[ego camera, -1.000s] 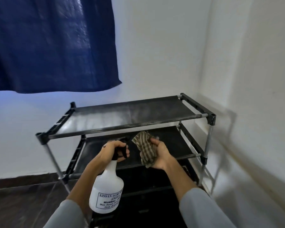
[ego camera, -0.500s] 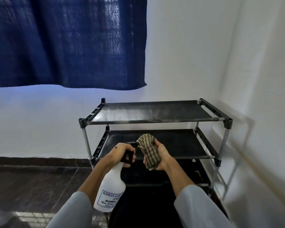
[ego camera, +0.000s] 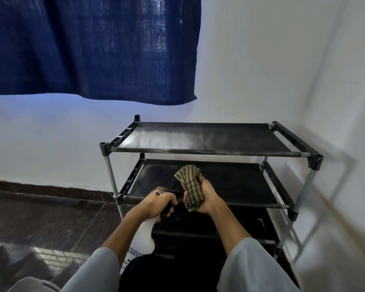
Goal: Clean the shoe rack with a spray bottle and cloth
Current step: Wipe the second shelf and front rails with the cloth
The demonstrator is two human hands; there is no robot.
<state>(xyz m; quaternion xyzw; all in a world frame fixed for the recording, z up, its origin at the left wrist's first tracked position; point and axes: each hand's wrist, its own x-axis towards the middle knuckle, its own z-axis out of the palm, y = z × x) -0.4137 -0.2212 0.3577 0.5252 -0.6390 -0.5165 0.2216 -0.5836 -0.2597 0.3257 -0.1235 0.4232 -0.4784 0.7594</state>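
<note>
- The shoe rack [ego camera: 211, 152] stands in the corner of the room, under and to the right of a dark blue curtain [ego camera: 93, 47]. It has a top shelf, a middle shelf and lower tiers that are dim and partly hidden behind the arms.
- The left hand [ego camera: 156, 204] is in front of the rack's middle shelf. Its grip is clamped round the dark trigger head of the spray bottle [ego camera: 142, 239], and the white body hangs below the wrist.
- The right hand [ego camera: 204, 197] is just right of the left, also before the middle shelf. Its grip is closed round a bunched checked cloth [ego camera: 189, 184], whose top sticks up above the fingers.
- Bottle, as I judge it: rigid plastic, probably fairly light. The fill level cannot be read here. The narrow neck under the trigger is the sound place to hold it, since the smooth body could slip in a damp palm.
- Cloth: soft and limp, with no fixed shape. A bunched wad in the palm gives a firm pad for wiping, whereas a loose corner would drag.
- Rack: thin metal tubes and plastic joints with taut dark fabric shelves, so likely light and easily shoved. The top shelf shows pale streaks. Hard wiping may shift it against the wall [ego camera: 282, 70].
</note>
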